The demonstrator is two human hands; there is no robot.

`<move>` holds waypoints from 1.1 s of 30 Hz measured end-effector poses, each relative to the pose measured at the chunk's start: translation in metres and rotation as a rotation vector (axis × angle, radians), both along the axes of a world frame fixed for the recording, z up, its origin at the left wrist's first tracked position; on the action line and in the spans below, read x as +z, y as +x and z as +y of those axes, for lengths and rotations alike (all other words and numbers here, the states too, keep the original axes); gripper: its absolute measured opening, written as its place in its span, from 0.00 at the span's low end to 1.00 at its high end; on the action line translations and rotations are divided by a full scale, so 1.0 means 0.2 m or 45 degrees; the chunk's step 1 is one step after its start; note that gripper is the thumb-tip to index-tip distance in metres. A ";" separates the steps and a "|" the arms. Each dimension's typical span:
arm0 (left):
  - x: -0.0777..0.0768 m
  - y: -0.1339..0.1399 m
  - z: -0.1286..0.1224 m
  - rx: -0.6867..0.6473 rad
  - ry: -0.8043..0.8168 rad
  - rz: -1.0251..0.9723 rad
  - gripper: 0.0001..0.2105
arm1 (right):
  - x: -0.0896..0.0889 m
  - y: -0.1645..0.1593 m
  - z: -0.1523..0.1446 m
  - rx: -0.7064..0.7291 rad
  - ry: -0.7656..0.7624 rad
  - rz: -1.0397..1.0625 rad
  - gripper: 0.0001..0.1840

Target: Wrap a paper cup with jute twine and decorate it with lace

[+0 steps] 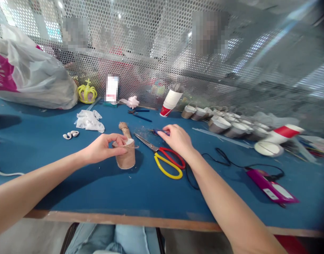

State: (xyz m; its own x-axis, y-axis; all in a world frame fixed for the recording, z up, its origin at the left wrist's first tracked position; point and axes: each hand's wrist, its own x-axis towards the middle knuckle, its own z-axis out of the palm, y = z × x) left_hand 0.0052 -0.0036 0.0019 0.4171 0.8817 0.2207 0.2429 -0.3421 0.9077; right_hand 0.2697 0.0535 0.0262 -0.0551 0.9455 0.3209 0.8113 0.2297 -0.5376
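My left hand (113, 146) closes its fingers on the rim of a small brown-wrapped cup (125, 160) that stands upright on the table. A strand of twine (134, 147) runs around the upper part of the cup. Behind it lies a bundle of twine (124, 127). My right hand (177, 137) is closed on a small dark blue tool (160, 132); its exact kind is hidden by the fingers. Just below that hand lie large scissors (162, 155) with one red and one yellow handle, blades apart.
Blue-handled pliers (141, 114), a stack of paper cups (172, 100) and several wrapped cups (220, 124) line the back. A purple device (271, 187) with black cord lies right. Left are a plastic bag (42, 77), a yellow crown (87, 93), crumpled white plastic (89, 120) and earbuds (71, 134).
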 end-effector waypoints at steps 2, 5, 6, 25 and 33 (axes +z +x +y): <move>0.01 0.00 0.00 -0.014 0.015 -0.004 0.13 | 0.04 -0.10 -0.10 0.382 -0.029 -0.021 0.07; 0.02 -0.01 -0.01 -0.044 0.043 -0.005 0.13 | 0.05 -0.22 -0.23 0.785 -0.031 0.013 0.08; 0.02 -0.01 -0.01 -0.059 0.049 -0.002 0.12 | 0.04 -0.24 -0.25 0.803 0.009 0.017 0.07; 0.05 -0.01 -0.03 -0.206 0.032 0.108 0.11 | 0.04 -0.22 -0.33 0.747 -0.296 0.316 0.06; 0.04 -0.03 -0.02 -0.254 0.049 0.111 0.10 | 0.01 -0.22 -0.31 0.750 -0.286 0.277 0.07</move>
